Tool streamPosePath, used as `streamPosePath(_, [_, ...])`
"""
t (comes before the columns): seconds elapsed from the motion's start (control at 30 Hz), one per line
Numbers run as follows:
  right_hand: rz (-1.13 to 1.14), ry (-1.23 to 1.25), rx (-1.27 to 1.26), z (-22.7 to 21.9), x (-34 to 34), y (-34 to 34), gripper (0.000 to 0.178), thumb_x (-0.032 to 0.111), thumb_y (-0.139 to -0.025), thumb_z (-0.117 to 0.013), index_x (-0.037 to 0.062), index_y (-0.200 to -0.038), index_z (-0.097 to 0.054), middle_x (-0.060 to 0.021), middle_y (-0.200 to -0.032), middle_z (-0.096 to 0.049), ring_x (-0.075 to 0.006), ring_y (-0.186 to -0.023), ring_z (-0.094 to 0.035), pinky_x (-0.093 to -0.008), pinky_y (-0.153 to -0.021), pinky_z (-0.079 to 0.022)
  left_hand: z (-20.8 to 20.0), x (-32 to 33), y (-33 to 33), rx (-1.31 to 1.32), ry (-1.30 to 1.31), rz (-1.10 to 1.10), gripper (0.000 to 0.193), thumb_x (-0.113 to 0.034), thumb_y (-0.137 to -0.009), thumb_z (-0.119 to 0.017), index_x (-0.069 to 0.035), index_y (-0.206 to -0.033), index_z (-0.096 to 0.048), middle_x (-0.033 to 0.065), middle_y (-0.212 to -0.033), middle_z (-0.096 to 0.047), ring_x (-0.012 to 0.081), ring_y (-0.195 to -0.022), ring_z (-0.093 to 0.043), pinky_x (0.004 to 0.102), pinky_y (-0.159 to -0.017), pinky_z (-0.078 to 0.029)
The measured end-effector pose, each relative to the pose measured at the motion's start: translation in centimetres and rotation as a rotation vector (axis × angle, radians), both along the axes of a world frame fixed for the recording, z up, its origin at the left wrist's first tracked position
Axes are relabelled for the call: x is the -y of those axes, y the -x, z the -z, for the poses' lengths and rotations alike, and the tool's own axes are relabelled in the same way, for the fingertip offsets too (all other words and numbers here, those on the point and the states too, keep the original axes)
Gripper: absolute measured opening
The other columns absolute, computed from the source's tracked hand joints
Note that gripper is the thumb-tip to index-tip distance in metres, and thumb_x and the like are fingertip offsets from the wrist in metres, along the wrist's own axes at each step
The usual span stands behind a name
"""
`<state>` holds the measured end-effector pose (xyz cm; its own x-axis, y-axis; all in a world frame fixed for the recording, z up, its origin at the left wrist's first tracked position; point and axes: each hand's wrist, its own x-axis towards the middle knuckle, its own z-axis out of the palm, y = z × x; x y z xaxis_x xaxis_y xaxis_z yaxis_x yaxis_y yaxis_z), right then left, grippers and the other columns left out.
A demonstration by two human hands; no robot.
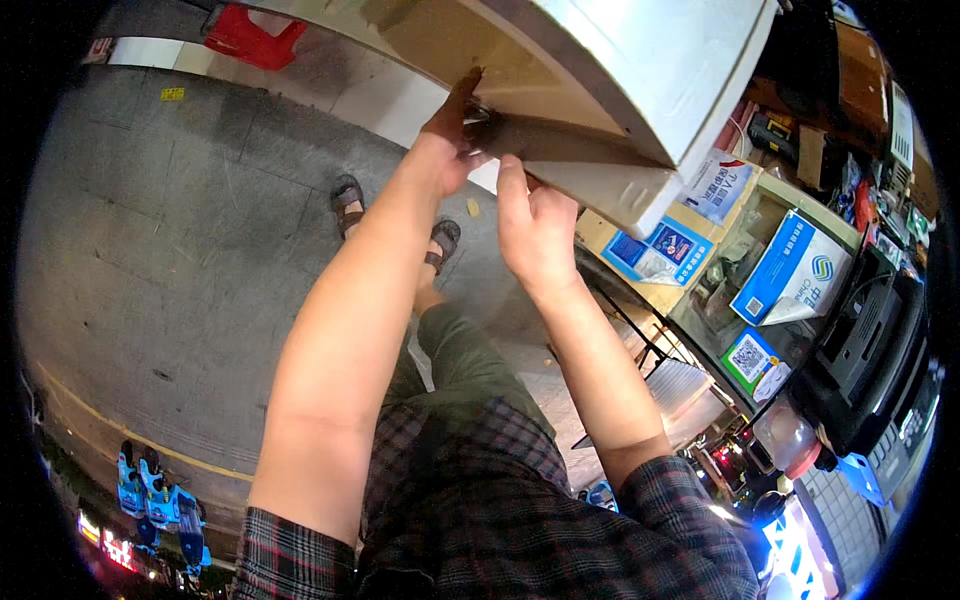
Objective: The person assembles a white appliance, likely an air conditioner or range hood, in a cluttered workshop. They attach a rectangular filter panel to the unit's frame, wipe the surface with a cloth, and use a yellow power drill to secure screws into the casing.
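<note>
A large white casing (650, 70) with a beige, hollow inner side fills the top of the view, tilted above the floor. My left hand (447, 145) reaches up to its open underside, one finger stretched along the beige inner wall. Beside those fingers is a small dark, shiny part too unclear to name. Just right of it, my right hand (540, 225) is at the casing's lower edge. Its fingers are curled, with one digit raised toward the left hand. What the fingertips of either hand hold is hidden.
At right stands a glass-topped counter (690, 325) with blue-and-white signs, and a black machine (870, 350) on it. A red plastic piece (255, 38) lies at upper left. Blue two-wheelers (165, 505) are parked at lower left. My sandalled feet (440, 245) are on grey paving.
</note>
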<state>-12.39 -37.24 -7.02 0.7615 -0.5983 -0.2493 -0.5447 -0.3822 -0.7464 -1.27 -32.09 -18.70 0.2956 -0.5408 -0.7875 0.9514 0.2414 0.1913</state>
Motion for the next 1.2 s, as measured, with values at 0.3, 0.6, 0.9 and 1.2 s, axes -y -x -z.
streamPosePath(0.3, [0.047, -0.228, 0.331, -7.3, 1.7, 2.3, 0.096, 0.025, -0.093, -0.07, -0.0082, -0.159, -0.01, -0.0271, -0.157, -0.031, -0.0362, -0.146, -0.034, -0.0445, -0.122, -0.027, -10.3, -2.5, 4.2, 1.595, -0.527, 0.14, 0.074, -0.021, -0.087, -0.069, 0.008, -0.148, -0.039, 0.0311, -0.144, -0.046, 0.0473, -0.133, -0.047, 0.0491, -0.113, -0.04])
streamPosePath(0.6, [0.092, -0.249, 0.405, -9.9, 1.0, 0.0, 0.081, 0.023, -0.102, -0.064, -0.0051, -0.16, -0.016, -0.0251, -0.144, -0.052, -0.0302, -0.13, -0.055, -0.0407, -0.109, -0.044, -16.1, -2.7, 3.4, 1.667, -0.407, 0.382, 0.104, -0.036, -0.079, -0.085, 0.012, -0.151, -0.028, 0.0353, -0.146, -0.043, 0.0497, -0.137, -0.046, 0.0522, -0.114, -0.042])
streamPosePath(0.9, [-0.033, -0.174, 0.234, -11.0, 3.0, 1.4, 0.083, 0.035, -0.104, -0.058, -0.0057, -0.162, -0.013, -0.0339, -0.157, -0.036, -0.0378, -0.15, -0.035, -0.0437, -0.122, -0.03, -19.6, -4.4, 2.7, 1.662, -0.616, 0.726, 0.095, -0.03, -0.082, -0.082, 0.004, -0.155, -0.032, 0.0307, -0.154, -0.041, 0.0449, -0.14, -0.046, 0.0488, -0.115, -0.041])
streamPosePath(1.2, [0.185, -0.649, 0.444, -10.4, 7.6, 2.0, 0.075, 0.053, -0.111, -0.029, 0.0011, -0.164, -0.017, -0.0189, -0.168, -0.026, -0.0335, -0.151, -0.034, -0.0473, -0.122, -0.031, -31.6, -5.7, -1.9, 2.086, -0.699, 0.504, 0.023, -0.011, -0.098, -0.065, -0.001, -0.119, -0.069, 0.0169, -0.111, -0.07, 0.0336, -0.107, -0.066, 0.0412, -0.097, -0.052])
